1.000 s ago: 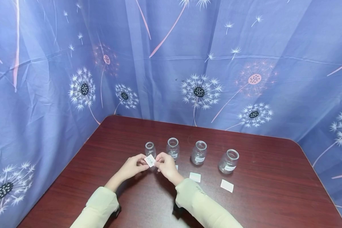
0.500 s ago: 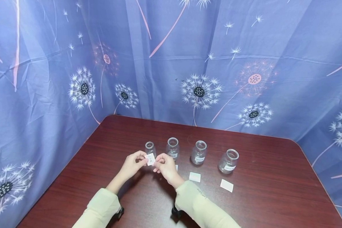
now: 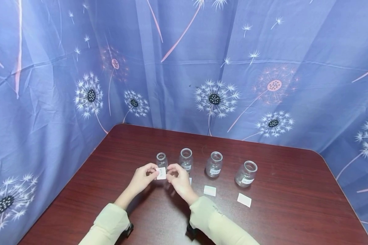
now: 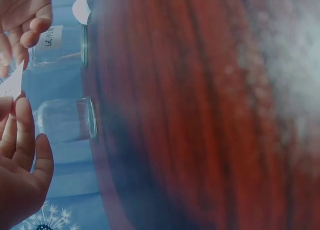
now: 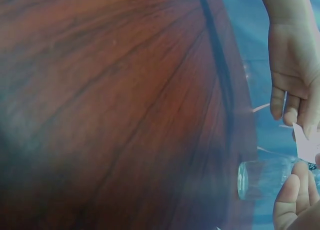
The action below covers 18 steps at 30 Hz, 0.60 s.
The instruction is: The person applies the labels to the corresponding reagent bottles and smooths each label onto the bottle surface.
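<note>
My left hand [image 3: 142, 178] pinches a small white paper label [image 3: 161, 173] with dark writing. At the label's right edge are the fingertips of my right hand [image 3: 181, 179], curled and holding it there. Behind the label stands a small clear glass jar [image 3: 161, 157], its lower part hidden. In the left wrist view, the left thumb lies over the label [image 4: 14, 84]. The right wrist view shows the label [image 5: 305, 144] between both hands. To the right stand a glass jar [image 3: 186, 158], another jar [image 3: 214, 164] and a third jar [image 3: 246, 174], each bearing a white label.
On the dark red wooden table [image 3: 282, 204] lie a white paper piece [image 3: 210, 190] and another paper piece [image 3: 244, 199]. A further white piece [image 3: 190, 180] is partly hidden by the right hand. A blue dandelion-print curtain [image 3: 178, 88] surrounds the table's back and sides.
The label has turned from a tilted diamond to nearly square-on and sits slightly lower before the small jar. Both hands have shifted only a little; the jars have stayed put.
</note>
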### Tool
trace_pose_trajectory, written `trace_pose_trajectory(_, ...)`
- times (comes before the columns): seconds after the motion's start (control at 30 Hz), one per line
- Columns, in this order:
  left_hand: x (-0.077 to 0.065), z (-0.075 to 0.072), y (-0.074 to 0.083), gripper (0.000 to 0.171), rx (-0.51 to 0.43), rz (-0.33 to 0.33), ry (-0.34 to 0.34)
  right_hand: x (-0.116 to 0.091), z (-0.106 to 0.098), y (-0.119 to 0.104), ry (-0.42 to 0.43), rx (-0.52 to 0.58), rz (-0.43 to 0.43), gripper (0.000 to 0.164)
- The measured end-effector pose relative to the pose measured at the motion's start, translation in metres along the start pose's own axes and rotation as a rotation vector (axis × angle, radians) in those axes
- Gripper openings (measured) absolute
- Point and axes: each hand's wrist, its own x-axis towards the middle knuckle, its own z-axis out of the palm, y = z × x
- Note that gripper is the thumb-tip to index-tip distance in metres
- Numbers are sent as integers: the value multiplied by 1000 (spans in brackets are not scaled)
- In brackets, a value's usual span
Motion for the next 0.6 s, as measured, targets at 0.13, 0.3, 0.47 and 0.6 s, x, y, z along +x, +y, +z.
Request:
trace_pose_trajectory(0.13, 2, 2, -10, 9, 12, 4, -31, 4, 0, 9, 1, -99, -48, 23)
trace_pose_trajectory(0.3, 3, 4, -16, 8, 24, 35, -65, 9, 2, 26, -5, -145, -51, 20)
trace_pose_trajectory(0.47, 2, 4, -14, 7, 47, 68, -98, 12, 1, 30, 5, -160, -73, 11)
trace_pose_trajectory(0.6, 1, 4, -11, 7, 60, 95, -123, 12, -1, 30, 13, -184, -92, 9)
